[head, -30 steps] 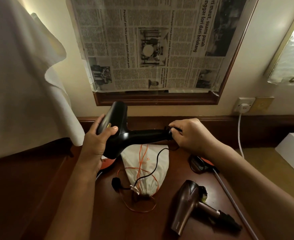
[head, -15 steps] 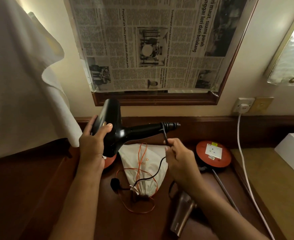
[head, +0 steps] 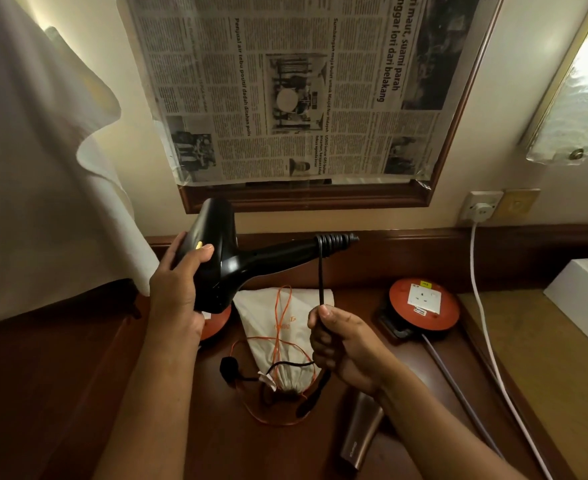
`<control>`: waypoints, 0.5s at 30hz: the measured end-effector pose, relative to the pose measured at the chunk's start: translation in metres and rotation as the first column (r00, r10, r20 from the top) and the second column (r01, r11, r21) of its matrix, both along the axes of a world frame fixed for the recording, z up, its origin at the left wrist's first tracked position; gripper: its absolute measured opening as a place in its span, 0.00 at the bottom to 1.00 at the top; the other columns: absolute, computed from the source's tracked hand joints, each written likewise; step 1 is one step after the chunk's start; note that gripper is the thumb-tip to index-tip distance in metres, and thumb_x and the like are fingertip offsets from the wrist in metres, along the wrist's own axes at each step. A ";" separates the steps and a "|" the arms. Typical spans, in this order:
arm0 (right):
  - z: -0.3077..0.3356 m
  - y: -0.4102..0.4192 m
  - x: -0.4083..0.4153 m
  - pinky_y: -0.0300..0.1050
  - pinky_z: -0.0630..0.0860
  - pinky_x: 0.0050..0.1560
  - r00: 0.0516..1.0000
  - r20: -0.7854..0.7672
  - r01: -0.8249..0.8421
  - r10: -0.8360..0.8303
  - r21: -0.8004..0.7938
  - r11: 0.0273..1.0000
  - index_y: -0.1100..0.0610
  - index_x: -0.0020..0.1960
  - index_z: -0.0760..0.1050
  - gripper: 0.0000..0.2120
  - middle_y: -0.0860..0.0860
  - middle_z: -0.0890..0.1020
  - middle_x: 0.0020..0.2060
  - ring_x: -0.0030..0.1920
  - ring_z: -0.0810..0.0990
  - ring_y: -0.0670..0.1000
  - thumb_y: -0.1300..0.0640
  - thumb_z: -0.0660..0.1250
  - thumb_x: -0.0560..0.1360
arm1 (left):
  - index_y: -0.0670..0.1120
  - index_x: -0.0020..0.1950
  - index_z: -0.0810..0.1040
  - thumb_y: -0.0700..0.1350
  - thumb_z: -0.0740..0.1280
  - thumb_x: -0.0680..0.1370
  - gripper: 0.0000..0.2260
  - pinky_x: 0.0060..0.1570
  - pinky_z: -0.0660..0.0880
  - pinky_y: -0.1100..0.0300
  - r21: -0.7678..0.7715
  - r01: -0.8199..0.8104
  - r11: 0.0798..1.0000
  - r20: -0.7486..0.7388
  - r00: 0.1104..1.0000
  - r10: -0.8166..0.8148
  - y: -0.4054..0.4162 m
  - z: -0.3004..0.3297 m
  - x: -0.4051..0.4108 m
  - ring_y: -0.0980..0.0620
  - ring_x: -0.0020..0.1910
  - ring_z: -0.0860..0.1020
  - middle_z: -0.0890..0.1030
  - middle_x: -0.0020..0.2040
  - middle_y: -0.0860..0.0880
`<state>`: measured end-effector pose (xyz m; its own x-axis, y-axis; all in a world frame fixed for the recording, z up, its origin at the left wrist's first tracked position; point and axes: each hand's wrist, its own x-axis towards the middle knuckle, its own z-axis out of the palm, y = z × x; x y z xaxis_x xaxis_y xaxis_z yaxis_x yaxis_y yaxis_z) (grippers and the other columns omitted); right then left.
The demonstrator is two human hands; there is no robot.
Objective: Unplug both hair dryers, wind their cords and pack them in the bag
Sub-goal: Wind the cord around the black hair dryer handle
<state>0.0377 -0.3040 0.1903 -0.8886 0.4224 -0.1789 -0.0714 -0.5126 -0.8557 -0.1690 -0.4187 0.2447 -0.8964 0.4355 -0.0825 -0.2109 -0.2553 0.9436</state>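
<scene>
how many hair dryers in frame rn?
2. The black hair dryer is held up over the desk by the left hand. The bronze hair dryer lies on the desk at lower centre, partly hidden behind the right forearm.

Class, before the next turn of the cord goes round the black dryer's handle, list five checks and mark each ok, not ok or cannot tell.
1. Left hand grips the glossy black hair dryer: ok.
2. Right hand grips the black cord: ok.
3. Cord taut up to the handle: ok.
4. Black plug free on the brown wooden desk: ok.
5. Loose cord clear of the white drawstring bag: not ok, it lies across it.
</scene>
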 end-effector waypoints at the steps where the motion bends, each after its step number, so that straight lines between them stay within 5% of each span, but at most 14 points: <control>1: -0.001 0.001 0.000 0.40 0.56 0.26 1.000 0.007 0.003 -0.003 0.019 1.000 0.59 0.41 0.75 0.15 0.51 0.63 0.27 0.27 0.57 0.48 0.52 0.57 0.80 | 0.53 0.66 0.75 0.51 0.74 0.59 0.34 0.45 0.79 0.49 0.004 0.007 1.000 0.001 1.000 -0.007 0.000 0.000 0.000 0.40 0.57 0.78 0.78 0.61 0.42; 9: -0.007 0.006 0.001 0.41 0.52 0.27 0.970 0.241 -0.052 -0.001 0.214 0.975 0.57 0.27 0.72 0.30 0.52 0.59 0.23 0.24 0.54 0.49 0.37 0.55 0.77 | 0.50 0.66 0.75 0.52 0.76 0.59 0.35 0.48 0.79 0.46 0.067 0.094 0.993 0.019 0.995 -0.095 -0.002 0.008 -0.003 0.37 0.59 0.78 0.78 0.62 0.39; 15: -0.017 0.007 0.003 0.41 0.57 0.28 0.998 0.056 -0.036 0.030 0.104 0.994 0.61 0.42 0.75 0.16 0.52 0.60 0.29 0.29 0.55 0.50 0.50 0.58 0.78 | 0.48 0.67 0.74 0.51 0.74 0.61 0.34 0.41 0.79 0.52 0.091 0.126 0.988 0.025 0.991 -0.128 -0.004 0.007 -0.002 0.40 0.55 0.79 0.78 0.61 0.38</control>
